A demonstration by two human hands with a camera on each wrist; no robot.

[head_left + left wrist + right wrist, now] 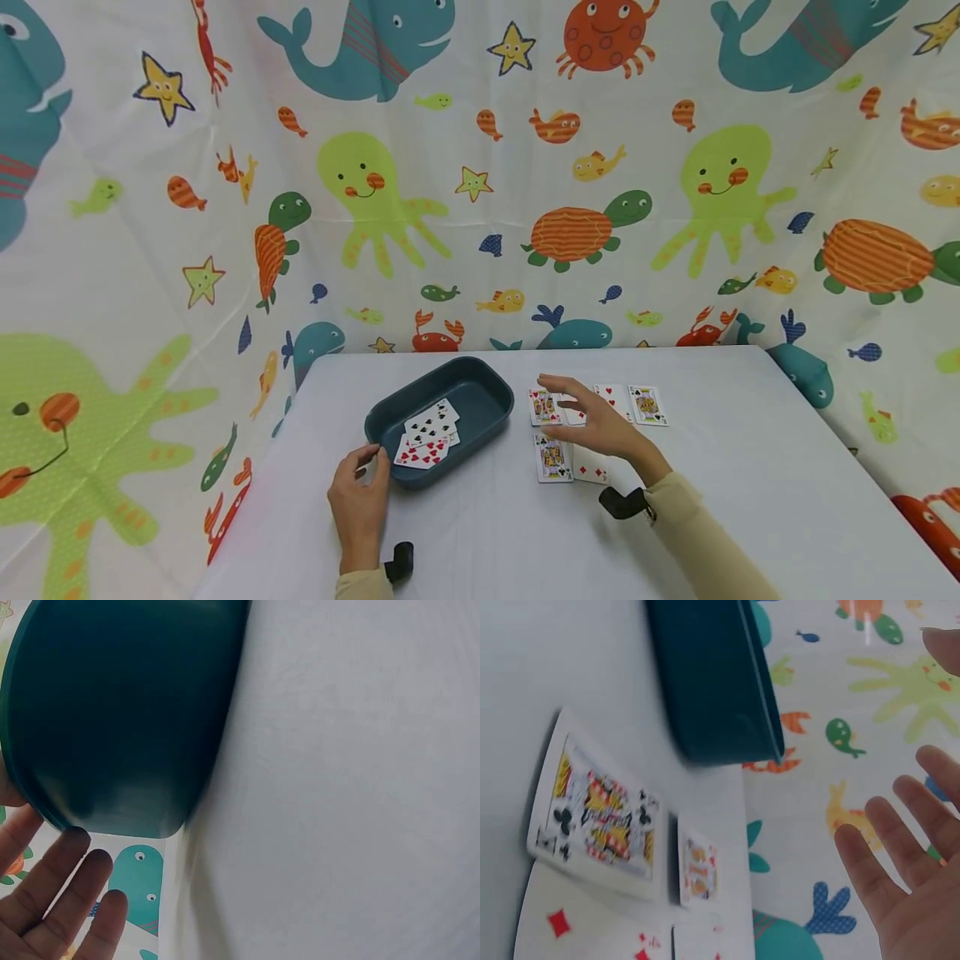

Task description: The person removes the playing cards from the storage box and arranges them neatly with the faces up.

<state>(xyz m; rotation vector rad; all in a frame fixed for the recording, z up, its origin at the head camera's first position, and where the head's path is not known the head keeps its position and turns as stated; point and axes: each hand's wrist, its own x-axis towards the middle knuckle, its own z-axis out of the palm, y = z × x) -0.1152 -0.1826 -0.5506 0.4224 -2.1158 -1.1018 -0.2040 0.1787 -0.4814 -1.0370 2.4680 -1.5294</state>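
My left hand (358, 500) is at the near left corner of a dark teal plastic tray (480, 404), thumb and index finger pinching its rim. The other fingers (75, 877) spread loosely outside the wall in the left wrist view. Inside the tray, several playing cards (427, 437) lie face up and overlapping, hearts nearest me. My right hand (603, 421) hovers with spread fingers over face-up cards right of the tray, holding nothing. Below it are a king of clubs (604, 814) and a diamond card (591, 468); the hand partly covers the row behind.
The back row of cards includes a face card (544, 407) at its left end and another face card (647, 406) at its right end. A white cloth covers the table (480, 542). A curtain with sea-animal prints (480, 175) hangs behind and along the sides.
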